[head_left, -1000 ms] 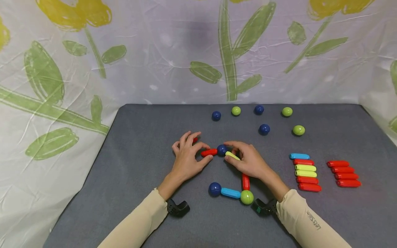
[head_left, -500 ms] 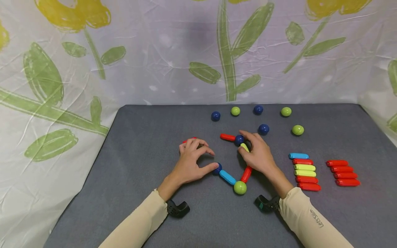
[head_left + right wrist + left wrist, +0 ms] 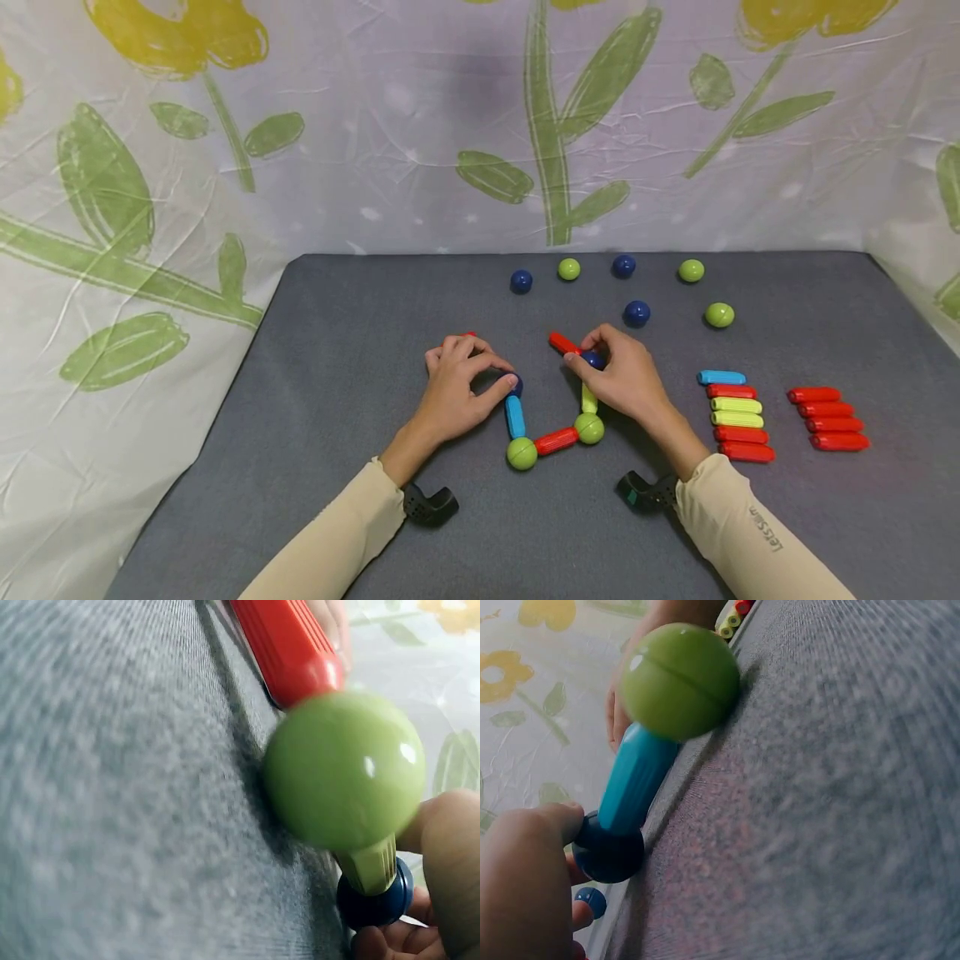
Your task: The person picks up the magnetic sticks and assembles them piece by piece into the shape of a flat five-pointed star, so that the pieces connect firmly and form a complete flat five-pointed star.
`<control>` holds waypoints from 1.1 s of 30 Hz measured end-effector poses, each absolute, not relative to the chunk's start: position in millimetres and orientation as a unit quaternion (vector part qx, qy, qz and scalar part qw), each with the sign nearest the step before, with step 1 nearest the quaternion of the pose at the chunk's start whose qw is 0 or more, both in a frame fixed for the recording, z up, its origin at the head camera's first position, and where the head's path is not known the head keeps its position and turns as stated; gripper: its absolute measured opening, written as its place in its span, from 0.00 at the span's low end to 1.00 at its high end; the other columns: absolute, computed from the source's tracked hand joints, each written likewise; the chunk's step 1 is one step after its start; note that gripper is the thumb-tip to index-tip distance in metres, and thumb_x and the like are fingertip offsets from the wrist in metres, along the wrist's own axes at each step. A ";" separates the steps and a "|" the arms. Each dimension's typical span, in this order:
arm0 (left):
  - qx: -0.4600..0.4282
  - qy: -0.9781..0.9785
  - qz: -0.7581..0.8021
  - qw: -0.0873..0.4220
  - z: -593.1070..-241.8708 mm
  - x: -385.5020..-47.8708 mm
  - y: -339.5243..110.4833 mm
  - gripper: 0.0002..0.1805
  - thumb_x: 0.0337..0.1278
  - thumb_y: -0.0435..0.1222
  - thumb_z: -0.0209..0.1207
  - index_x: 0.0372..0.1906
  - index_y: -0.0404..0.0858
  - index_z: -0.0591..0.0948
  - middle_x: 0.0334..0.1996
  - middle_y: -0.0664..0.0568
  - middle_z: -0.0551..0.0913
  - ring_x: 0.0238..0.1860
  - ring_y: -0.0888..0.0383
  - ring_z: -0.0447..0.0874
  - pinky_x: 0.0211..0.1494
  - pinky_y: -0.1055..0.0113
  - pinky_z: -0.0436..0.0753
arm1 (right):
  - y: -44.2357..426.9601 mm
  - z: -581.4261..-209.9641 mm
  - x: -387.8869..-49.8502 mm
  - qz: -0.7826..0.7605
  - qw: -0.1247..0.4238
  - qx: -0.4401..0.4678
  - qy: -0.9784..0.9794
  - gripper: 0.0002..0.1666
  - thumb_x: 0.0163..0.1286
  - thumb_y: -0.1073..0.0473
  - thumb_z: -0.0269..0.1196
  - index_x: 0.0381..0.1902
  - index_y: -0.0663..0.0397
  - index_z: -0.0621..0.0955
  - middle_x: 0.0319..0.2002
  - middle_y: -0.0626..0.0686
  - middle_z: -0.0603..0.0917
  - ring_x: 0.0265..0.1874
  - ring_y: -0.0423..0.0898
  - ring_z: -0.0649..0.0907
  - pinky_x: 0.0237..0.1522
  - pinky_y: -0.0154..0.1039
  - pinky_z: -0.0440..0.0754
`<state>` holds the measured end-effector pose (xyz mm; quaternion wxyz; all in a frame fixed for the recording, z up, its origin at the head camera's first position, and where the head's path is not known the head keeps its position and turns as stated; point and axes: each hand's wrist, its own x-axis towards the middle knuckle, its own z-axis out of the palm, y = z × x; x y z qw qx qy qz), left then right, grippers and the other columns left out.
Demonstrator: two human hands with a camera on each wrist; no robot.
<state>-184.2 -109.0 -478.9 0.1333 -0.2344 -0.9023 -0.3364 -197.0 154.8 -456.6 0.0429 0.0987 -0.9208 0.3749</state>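
A U-shaped chain of rods and balls lies between the hands in the head view. My left hand [image 3: 461, 387] pinches the dark blue ball [image 3: 609, 855] at its left end. From there run a light blue rod [image 3: 515, 417], a green ball [image 3: 522, 454], a red rod [image 3: 557, 441], another green ball [image 3: 345, 772] and a yellow-green rod [image 3: 589, 398]. My right hand [image 3: 624, 373] pinches the second dark blue ball [image 3: 592, 360], from which a red rod [image 3: 564, 342] sticks out to the upper left. Another red rod [image 3: 469, 334] is mostly hidden behind the left fingers.
Several loose blue balls [image 3: 637, 314] and green balls [image 3: 719, 315] sit toward the grey table's [image 3: 360, 308] back. To the right lie a column of mixed rods [image 3: 737, 406] and a column of red rods [image 3: 836, 425]. A flower-printed cloth [image 3: 405, 125] hangs behind.
The chain has turned and spread into a U, its light blue arm swinging up to the left. My left hand has gone from the red rod to the blue end ball; my right hand now grips the other.
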 end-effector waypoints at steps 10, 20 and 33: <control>-0.213 -0.889 -0.376 0.153 -479.0 -186.6 -109.2 0.09 0.64 0.48 0.63 0.38 0.50 0.89 0.43 0.53 0.80 0.53 0.51 0.70 0.56 0.47 0.56 | 153.0 -463.2 -197.3 0.342 0.045 0.115 -0.932 0.22 0.66 0.46 0.69 0.50 0.56 0.85 0.35 0.54 0.84 0.29 0.46 0.77 0.33 0.39 0.71; -0.180 -0.886 -0.392 0.169 -472.0 -191.9 -109.0 0.08 0.65 0.45 0.63 0.36 0.48 0.88 0.42 0.51 0.79 0.49 0.49 0.70 0.56 0.46 0.54 | 151.1 -467.6 -195.3 0.347 0.068 0.110 -0.929 0.20 0.65 0.48 0.69 0.48 0.55 0.86 0.33 0.53 0.85 0.27 0.45 0.77 0.32 0.39 0.72; -0.127 -0.912 -0.381 0.084 -456.5 -268.8 -89.4 0.21 0.68 0.45 0.62 0.63 0.48 0.81 0.64 0.47 0.76 0.66 0.43 0.66 0.61 0.40 0.55 | 151.5 -477.8 -196.8 0.376 0.127 0.130 -0.908 0.15 0.63 0.54 0.70 0.45 0.55 0.87 0.27 0.51 0.83 0.23 0.42 0.74 0.34 0.40 0.69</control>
